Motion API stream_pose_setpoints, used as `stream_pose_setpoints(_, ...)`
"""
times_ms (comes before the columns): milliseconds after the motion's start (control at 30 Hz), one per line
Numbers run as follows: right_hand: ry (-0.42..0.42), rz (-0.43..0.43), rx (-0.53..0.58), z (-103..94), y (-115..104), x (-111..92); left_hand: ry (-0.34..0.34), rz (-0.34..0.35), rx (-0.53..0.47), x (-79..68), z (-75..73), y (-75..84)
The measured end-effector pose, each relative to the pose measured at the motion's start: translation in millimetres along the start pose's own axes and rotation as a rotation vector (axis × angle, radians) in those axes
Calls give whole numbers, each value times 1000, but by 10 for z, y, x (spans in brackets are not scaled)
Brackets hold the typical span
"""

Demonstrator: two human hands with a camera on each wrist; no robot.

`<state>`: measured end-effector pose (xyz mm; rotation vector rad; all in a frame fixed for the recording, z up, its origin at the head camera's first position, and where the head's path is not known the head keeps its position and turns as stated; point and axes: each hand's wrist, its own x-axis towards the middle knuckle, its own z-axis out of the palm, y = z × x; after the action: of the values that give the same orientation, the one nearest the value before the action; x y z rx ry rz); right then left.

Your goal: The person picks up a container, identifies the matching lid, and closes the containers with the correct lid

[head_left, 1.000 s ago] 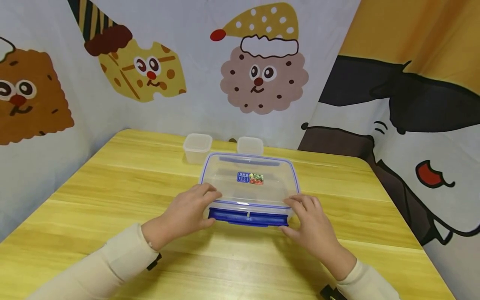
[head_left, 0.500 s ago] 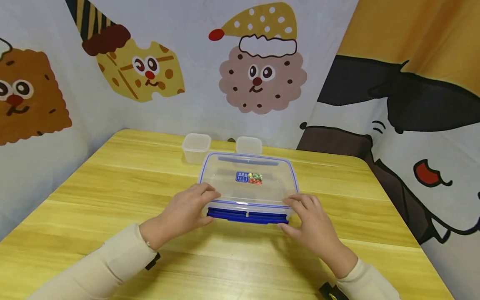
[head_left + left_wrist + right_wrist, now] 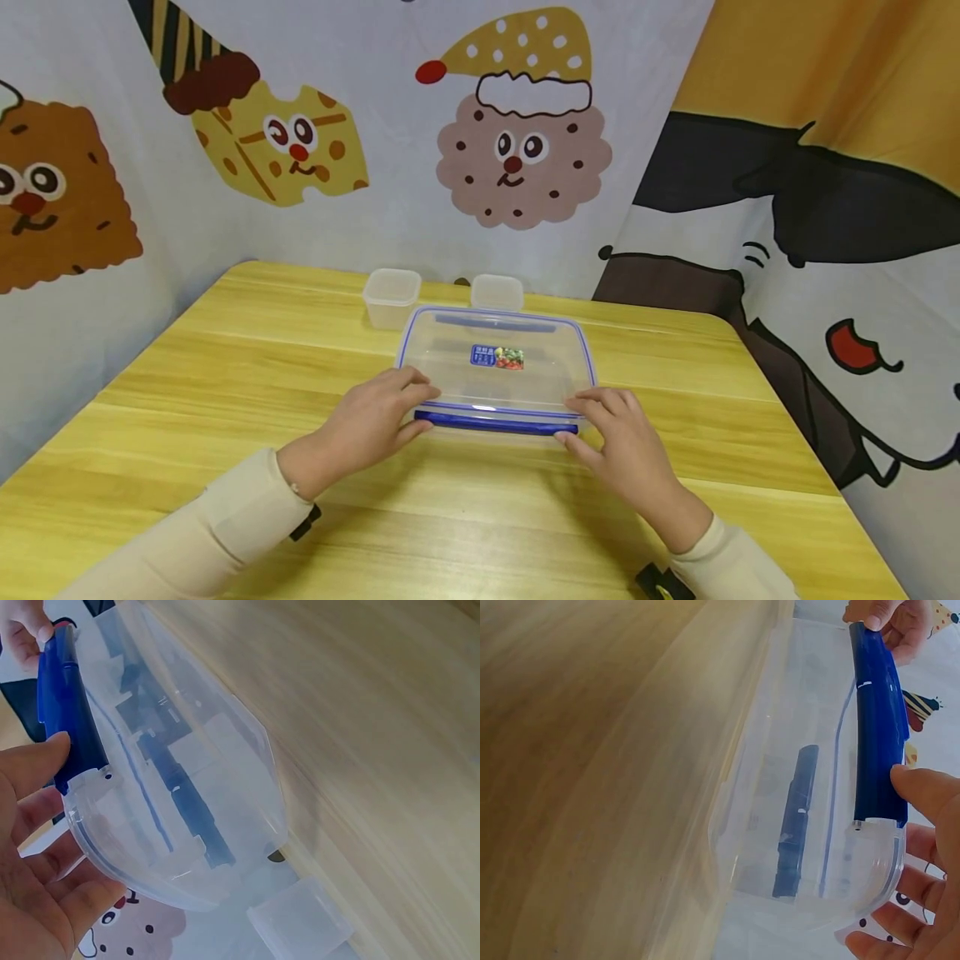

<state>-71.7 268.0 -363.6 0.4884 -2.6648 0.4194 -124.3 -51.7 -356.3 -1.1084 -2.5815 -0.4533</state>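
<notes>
A clear rectangular food container [image 3: 495, 379] with a blue-lined lid stands on the table. Along its near side runs a blue latch [image 3: 495, 423], which juts up past the rim in both wrist views. My left hand [image 3: 367, 417] holds the near left corner, fingers over the lid and thumb against the latch's left end. At the near right corner, my right hand [image 3: 626, 446] does the same, its thumb at the latch's right end. Through the clear wall, a second blue latch [image 3: 795, 825] shows on the far side.
Behind the container, two small translucent tubs stand near the back edge, one at left [image 3: 392, 298] and one partly hidden [image 3: 497, 292]. A cartoon-printed cloth [image 3: 405, 217] hangs behind the wooden table [image 3: 247, 375].
Both thumbs have moved up, and the near latch has swung up with them, now appearing as a narrower strip. The fingers on the lid and the container have stayed about where they were.
</notes>
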Motion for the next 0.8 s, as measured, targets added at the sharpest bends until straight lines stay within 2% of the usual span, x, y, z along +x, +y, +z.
stream_pose_setpoints(600, 32, 13, -22, -18, -17, 39, 36, -18, -20, 11, 10, 26)
stream_pose_setpoints(700, -15, 42, 39, -40, 1, 53, 28, -48, -51, -16, 22, 16)
stream_pose_setpoints(800, -83, 113, 153, -96, 49, 115, 15, -109, -120, -38, 13, -2)
